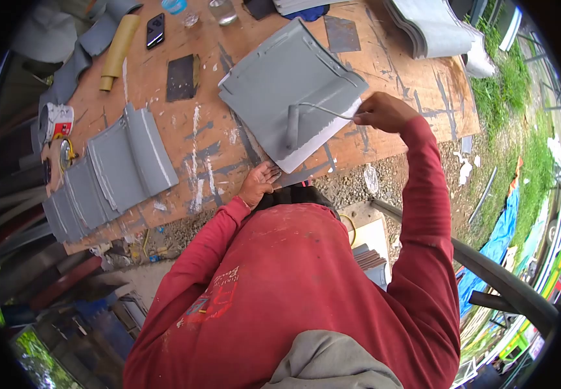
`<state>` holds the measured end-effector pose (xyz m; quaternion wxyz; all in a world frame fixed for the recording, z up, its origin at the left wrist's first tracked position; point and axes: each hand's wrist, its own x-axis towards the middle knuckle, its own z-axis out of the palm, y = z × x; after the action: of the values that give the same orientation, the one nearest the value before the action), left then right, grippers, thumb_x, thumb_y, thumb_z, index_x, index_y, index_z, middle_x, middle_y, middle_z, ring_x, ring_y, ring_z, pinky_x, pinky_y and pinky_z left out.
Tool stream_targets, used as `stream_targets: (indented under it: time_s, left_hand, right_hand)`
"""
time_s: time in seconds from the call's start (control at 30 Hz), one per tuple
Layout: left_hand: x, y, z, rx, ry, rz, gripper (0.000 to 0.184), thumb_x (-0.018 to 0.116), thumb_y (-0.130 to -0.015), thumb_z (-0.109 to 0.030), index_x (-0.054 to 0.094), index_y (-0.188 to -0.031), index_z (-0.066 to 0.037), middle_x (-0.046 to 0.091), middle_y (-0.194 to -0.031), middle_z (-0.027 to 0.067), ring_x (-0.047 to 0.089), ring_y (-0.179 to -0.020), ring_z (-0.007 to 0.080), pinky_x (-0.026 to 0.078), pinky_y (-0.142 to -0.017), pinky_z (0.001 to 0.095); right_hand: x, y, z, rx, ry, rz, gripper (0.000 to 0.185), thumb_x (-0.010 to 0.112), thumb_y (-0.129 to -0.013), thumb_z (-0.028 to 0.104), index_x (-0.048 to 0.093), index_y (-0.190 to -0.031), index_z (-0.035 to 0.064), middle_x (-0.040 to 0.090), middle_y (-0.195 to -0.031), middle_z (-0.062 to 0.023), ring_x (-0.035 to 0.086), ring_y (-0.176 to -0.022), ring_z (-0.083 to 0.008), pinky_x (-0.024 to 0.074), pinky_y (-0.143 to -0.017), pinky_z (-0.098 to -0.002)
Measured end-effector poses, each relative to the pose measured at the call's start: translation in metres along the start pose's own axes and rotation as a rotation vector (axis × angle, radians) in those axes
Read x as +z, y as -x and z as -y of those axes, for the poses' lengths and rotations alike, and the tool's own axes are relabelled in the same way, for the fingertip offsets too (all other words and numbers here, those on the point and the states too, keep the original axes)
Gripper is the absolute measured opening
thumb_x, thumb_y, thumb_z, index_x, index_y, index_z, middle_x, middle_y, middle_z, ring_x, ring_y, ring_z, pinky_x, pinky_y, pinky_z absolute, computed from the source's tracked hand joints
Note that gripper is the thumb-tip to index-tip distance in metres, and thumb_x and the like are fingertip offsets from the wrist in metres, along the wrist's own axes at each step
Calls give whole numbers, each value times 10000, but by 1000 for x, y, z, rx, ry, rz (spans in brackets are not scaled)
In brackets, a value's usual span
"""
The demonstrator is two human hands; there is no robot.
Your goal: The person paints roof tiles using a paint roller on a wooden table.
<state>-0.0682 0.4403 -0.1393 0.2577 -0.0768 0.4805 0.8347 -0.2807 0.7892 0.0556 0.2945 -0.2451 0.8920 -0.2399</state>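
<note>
A grey roof tile [261,91] lies turned at an angle on the wooden table, its near right edge a paler, whitish strip. My right hand [387,113] is closed round the handle end of a paint roller [292,126]. The roller's grey sleeve rests on the tile's face near that pale strip, and its bent wire frame reaches across to my fist. My left hand [258,185] is at the tile's near corner, with its fingers gripping the edge there. Part of the left fingers is hard to make out.
On the paint-marked table [144,84], overlapping grey tiles [122,165] lie at left and stacked tiles [429,29] at far right. A phone [155,31], a cardboard tube [120,53], a glass [223,11] and a white tub [58,122] stand around. A metal rail [488,269] crosses at right.
</note>
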Motion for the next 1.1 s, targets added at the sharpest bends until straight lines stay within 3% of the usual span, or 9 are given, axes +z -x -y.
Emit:
stream_targets:
  time_s: [0.1,0.2,0.3,0.5,0.6,0.7,0.73,0.87,1.1]
  left_hand:
    - [11,2,-22,-4,33,44,828,486,-664,190,404,-1465,-1,520,-1441,137,445,-1433,284,310,-1233,414]
    - [31,8,-40,4,145,49,886,495,-665,168,326,-1513,-23,465,-1494,154,405,-1461,311,280,-1244,443]
    - [44,13,-54,-2,193,76,938,511,-658,154,266,-1541,-43,414,-1537,166,370,-1484,322,261,-1250,454]
    - [50,23,-93,-50,93,101,999,577,-673,107,222,-1592,-60,371,-1592,178,337,-1512,322,271,-1222,448]
    - [56,26,-108,-43,115,99,988,565,-669,98,211,-1585,-11,332,-1617,189,296,-1530,329,222,-1253,452]
    - [52,28,-113,-46,186,103,953,540,-684,125,236,-1578,-8,376,-1587,192,342,-1506,343,261,-1248,459]
    - [55,30,-117,-50,127,102,974,548,-677,60,203,-1586,-3,322,-1614,213,265,-1540,347,184,-1271,466]
    - [58,31,-122,-53,181,110,971,555,-689,13,190,-1589,7,295,-1628,212,243,-1548,352,172,-1275,468]
    - [49,28,-131,-99,170,147,1028,538,-655,28,141,-1603,7,339,-1605,218,280,-1536,364,183,-1279,478]
  right_hand:
    - [24,81,-3,315,-393,-246,332,654,-997,274,742,-1188,17,632,-752,-39,610,-648,-126,518,-581,-301]
    - [96,126,-4,274,-893,-582,376,572,-1061,214,621,-1374,12,566,-755,23,519,-604,-40,489,-545,-209]
    - [165,148,5,289,-1193,-753,400,584,-1067,314,647,-1336,24,545,-718,33,506,-584,-37,453,-496,-212]
    - [224,164,-8,407,-1124,-765,433,590,-1062,367,651,-1320,25,537,-707,28,506,-573,-43,443,-482,-228]
    - [217,143,20,344,-1251,-825,420,584,-1066,346,647,-1310,10,541,-729,18,512,-585,-52,479,-504,-237]
    - [209,108,44,257,-1316,-844,396,557,-1077,265,609,-1358,-10,553,-759,6,544,-600,-66,522,-527,-258]
    - [207,94,52,267,-1318,-849,394,555,-1076,245,600,-1363,-21,558,-760,4,545,-585,-65,536,-528,-256]
    - [169,52,73,244,-1349,-915,395,554,-1071,213,586,-1369,-45,568,-760,-3,569,-580,-69,549,-520,-261]
    - [175,92,88,383,-1116,-821,343,558,-1063,204,640,-1276,-52,579,-747,-18,561,-530,-84,519,-489,-264]
